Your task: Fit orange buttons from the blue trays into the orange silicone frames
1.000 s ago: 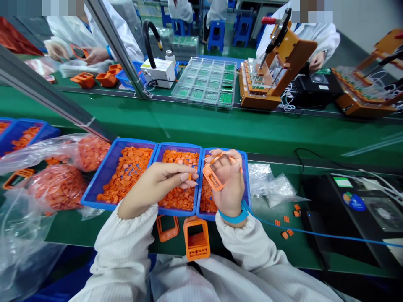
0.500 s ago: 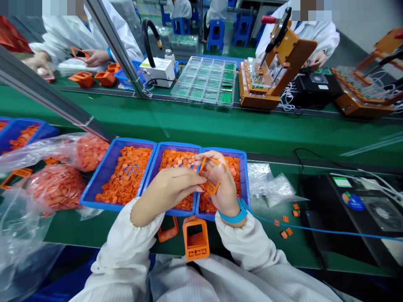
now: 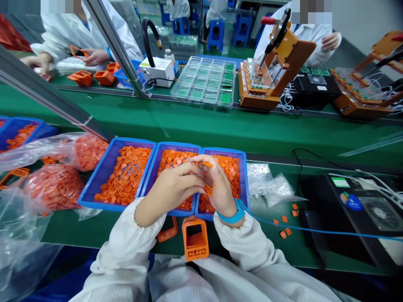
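Observation:
My left hand [image 3: 170, 188] and my right hand [image 3: 218, 186] meet over the blue trays, fingers closed together on a thin orange frame [image 3: 208, 184] that is mostly hidden between them. A blue strap [image 3: 229, 217] circles my right wrist. Below my hands an orange box-shaped housing [image 3: 195, 239] stands on the green table edge, with another orange frame piece [image 3: 167, 233] lying to its left. Three blue trays [image 3: 103, 176] hold several small orange parts.
Clear bags of orange parts [image 3: 53, 184] lie at the left. A black device [image 3: 352, 209] and blue cable [image 3: 315, 232] sit at the right, with loose orange bits [image 3: 285, 228]. Across the green conveyor [image 3: 220, 126], other people in white coats work near an orange press fixture [image 3: 273, 71] and a clear tray [image 3: 208, 82].
My left hand has moved right to join my right hand on the orange frame, which has turned and dropped lower between the palms.

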{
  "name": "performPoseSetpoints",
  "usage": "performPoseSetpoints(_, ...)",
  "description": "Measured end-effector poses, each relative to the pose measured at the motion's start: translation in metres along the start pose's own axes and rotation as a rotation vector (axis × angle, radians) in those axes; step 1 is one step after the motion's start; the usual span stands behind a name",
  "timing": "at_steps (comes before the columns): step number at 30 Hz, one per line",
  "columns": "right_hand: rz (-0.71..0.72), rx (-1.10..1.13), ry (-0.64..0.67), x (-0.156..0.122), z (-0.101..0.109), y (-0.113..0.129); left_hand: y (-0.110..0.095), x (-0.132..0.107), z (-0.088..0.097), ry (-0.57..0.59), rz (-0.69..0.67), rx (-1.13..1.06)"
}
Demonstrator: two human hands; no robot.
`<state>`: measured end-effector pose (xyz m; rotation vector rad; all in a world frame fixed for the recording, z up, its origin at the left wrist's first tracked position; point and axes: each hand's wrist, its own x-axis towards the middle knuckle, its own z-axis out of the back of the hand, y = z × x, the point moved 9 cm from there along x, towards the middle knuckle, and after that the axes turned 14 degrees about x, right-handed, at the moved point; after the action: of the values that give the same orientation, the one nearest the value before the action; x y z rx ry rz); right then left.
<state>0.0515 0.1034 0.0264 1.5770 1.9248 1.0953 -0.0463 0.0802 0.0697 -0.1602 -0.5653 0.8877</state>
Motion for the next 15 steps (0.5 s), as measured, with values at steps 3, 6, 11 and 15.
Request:
performPoseSetpoints(3, 0.011, -0.106, 0.029, 0.000, -0.005, 0.003, 0.006, 0.001, -0.012, 0.129, 0.057, 0.036)
performPoseSetpoints(6, -0.005, -0.190, 0.075, 0.000, -0.012, 0.003, 0.007, -0.002, -0.024, 0.245, 0.059, 0.121)
performPoseSetpoints(11, -0.045, -0.210, 0.127, 0.001, -0.019, 0.001, 0.007, -0.005, -0.025, 0.248, 0.060, 0.223)
performPoseSetpoints(15, 0.016, -0.191, 0.077, 0.001, -0.010, 0.012, 0.001, 0.000, -0.017, 0.106, 0.006, 0.095)
